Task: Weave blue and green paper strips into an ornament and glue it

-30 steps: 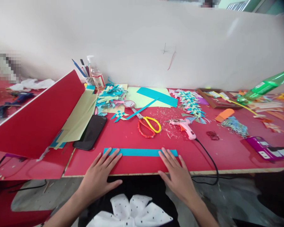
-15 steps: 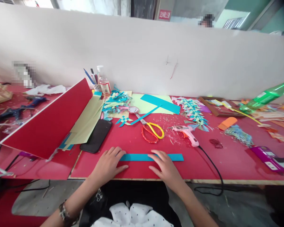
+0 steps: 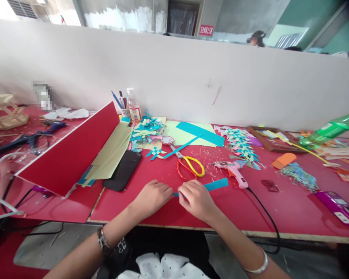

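Note:
Both my hands hold a blue paper strip (image 3: 216, 185) just above the red table (image 3: 125, 211). My left hand (image 3: 155, 197) is closed at the strip's left end, which its fingers hide. Close beside it, my right hand (image 3: 197, 198) is closed around the middle, and the strip's right end sticks out toward the glue gun. A pink glue gun (image 3: 231, 169) lies just beyond that end. Scissors (image 3: 189, 164) with red and yellow handles lie beyond my hands. A black phone (image 3: 122, 170) rests to the left, partly under yellowish paper.
A red board (image 3: 75, 149) leans at the left. Cut blue strips (image 3: 147, 131), a wide blue piece (image 3: 202, 133) and a woven paper piece (image 3: 241, 143) lie at the back. A green bottle (image 3: 328, 130) and a purple box (image 3: 337, 207) are at right. The gun's cord (image 3: 267, 217) hangs over the front edge.
My hands have come together and closed on the strip, where before they lay spread on it. The strip's right end now tilts upward off its former level line.

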### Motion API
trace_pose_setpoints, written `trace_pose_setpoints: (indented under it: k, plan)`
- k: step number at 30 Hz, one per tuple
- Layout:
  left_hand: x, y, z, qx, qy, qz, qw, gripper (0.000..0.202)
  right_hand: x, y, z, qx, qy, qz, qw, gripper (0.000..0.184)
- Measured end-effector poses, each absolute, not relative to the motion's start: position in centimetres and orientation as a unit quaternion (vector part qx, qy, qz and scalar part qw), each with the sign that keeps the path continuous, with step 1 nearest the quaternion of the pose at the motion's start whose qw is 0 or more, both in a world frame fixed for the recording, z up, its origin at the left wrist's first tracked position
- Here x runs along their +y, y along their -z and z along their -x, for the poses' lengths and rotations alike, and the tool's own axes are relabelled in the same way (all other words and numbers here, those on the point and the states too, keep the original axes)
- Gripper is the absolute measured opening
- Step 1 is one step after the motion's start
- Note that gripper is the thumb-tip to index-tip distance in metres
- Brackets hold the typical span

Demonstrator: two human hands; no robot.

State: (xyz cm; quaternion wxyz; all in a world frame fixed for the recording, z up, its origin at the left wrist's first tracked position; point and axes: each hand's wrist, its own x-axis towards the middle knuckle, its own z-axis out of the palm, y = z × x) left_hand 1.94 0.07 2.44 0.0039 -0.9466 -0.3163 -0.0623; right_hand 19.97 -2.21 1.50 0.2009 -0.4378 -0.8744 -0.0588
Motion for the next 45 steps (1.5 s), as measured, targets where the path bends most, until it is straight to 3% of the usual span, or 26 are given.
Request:
trace_pose_setpoints:
  k: [4, 11, 15, 19, 22, 25, 27, 33, 39, 45]
  plan:
    - [0.5, -3.6, -2.0, -0.319, 0.074, 0.942, -0.068, 0.028, -1.2, -2.8, -19.8, -0.885, 0.025, 0.417, 0.207, 0.017]
    - [1.1, -5.6, -0.8, -0.270, 0.088, 0.914, -0.291, 0.030, -1.1, -4.0, -20.5, -0.874, -0.117, 0.423, 0.206, 0.014]
    - [2.0, -6.2, 0.8, -0.264, 0.066, 0.904, -0.329, 0.030, -1.5, -4.1, -22.6, -0.849, -0.191, 0.443, 0.215, 0.014]
    - [2.6, -6.4, 3.4, -0.262, 0.041, 0.901, -0.343, 0.033, -1.7, -3.4, -26.8, -0.826, -0.177, 0.498, 0.196, 0.016]
    - [2.4, -6.2, 4.7, -0.300, 0.027, 0.900, -0.315, 0.033, -1.7, -2.9, -29.2, -0.796, -0.093, 0.564, 0.200, 0.016]
    - [1.8, -5.9, 4.3, -0.316, 0.027, 0.905, -0.282, 0.031, -1.8, -3.7, -28.2, -0.771, -0.032, 0.573, 0.276, 0.013]
    - [1.3, -5.9, 3.6, -0.306, 0.031, 0.913, -0.269, 0.029, -2.0, -4.6, -25.9, -0.804, -0.063, 0.519, 0.284, 0.017]
    - [0.4, -6.3, 1.8, -0.314, 0.033, 0.929, -0.193, 0.021, -2.3, -5.2, -20.3, -0.870, -0.189, 0.433, 0.139, 0.021]
    - [0.2, -4.9, -0.2, -0.312, 0.062, 0.948, 0.027, 0.014, -1.7, -4.4, -19.1, -0.834, -0.252, 0.461, 0.169, 0.020]
    - [0.7, -4.1, 0.2, -0.248, 0.127, 0.953, 0.121, 0.017, -1.8, -5.4, -19.5, -0.805, -0.349, 0.432, 0.208, 0.027]
